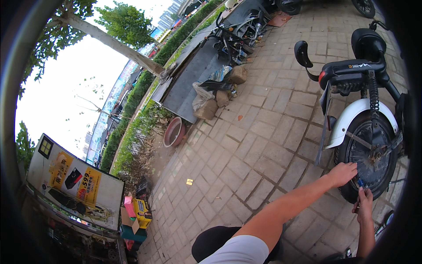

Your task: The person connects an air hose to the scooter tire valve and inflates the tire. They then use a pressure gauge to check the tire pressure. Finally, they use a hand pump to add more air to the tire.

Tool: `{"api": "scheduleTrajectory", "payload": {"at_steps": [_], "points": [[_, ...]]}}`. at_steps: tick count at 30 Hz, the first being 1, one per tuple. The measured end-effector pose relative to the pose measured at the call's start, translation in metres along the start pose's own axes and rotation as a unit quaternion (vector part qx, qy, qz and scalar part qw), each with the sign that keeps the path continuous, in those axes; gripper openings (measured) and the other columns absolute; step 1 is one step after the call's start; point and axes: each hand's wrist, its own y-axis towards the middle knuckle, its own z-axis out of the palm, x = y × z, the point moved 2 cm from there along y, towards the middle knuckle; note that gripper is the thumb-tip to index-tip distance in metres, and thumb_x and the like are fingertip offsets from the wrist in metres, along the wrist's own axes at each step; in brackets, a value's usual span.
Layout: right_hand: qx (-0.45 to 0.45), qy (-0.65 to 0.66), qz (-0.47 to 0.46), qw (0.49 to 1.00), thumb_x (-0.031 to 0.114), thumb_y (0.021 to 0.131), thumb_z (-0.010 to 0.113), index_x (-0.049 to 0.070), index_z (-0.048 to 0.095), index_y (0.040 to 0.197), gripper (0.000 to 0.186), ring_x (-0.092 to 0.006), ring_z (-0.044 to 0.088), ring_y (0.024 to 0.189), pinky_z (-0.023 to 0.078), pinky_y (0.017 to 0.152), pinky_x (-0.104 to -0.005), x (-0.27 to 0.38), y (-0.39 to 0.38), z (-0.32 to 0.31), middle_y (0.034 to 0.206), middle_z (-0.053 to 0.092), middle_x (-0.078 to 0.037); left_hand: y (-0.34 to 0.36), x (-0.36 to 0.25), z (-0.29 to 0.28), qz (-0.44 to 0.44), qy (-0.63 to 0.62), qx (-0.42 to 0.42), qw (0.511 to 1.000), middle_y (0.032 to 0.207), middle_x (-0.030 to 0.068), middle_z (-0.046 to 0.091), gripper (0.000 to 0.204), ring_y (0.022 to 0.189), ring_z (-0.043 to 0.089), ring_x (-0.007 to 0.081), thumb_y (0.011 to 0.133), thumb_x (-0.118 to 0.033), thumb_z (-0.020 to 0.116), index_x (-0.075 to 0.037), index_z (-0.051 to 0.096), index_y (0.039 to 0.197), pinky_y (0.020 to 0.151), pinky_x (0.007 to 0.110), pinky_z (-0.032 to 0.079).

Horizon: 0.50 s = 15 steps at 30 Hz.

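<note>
Evidently, wheel-side handwork is under way: at right, the parked scooter's rear wheel; right hand apparently pinched on a small blue piece; left hand beside the tyre, grip unclear. Continuing probably requires steady bracing.

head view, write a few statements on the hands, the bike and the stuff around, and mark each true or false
1. The bare left hand and bare right hand are both at the round black-tyred wheel. True.
2. The left hand wears a thick glove. False: it is bare.
3. A curved white fender arches over part of the wheel. True.
4. The round reddish basin stands against the wheel. False: it is across the paving, by green leafy plants.
</note>
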Motion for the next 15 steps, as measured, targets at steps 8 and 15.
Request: {"api": "scheduleTrajectory", "payload": {"at_steps": [8, 15], "points": [[-0.022, -0.030, 0.046, 0.998, 0.058, 0.098, 0.050, 0.007, 0.052, 0.088, 0.053, -0.0141, 0.041, 0.035, 0.037, 0.032, -0.0315, 0.003, 0.000, 0.005, 0.055, 0.041, -0.001, 0.001, -0.003, -0.015, 0.010, -0.008, -0.014, 1.000, 0.100, 0.0123, 0.059, 0.012, 0.097, 0.062, 0.0282, 0.083, -0.015, 0.058, -0.005, 0.060, 0.089, 0.072, 0.038, 0.055], [0.040, -0.053, 0.013, 0.998, 0.036, 0.097, 0.064, 0.001, 0.059, 0.089, 0.036, -0.0109, 0.050, 0.052, 0.046, 0.043, -0.0295, 0.015, -0.010, 0.013, 0.065, 0.051, -0.001, 0.001, -0.002, -0.028, -0.010, -0.015, 0.013, 1.000, 0.093, 0.0056, 0.057, 0.008, 0.091, 0.063, 0.0250, 0.082, -0.012, 0.061, -0.010, 0.058, 0.089, 0.065, 0.037, 0.055]]}}
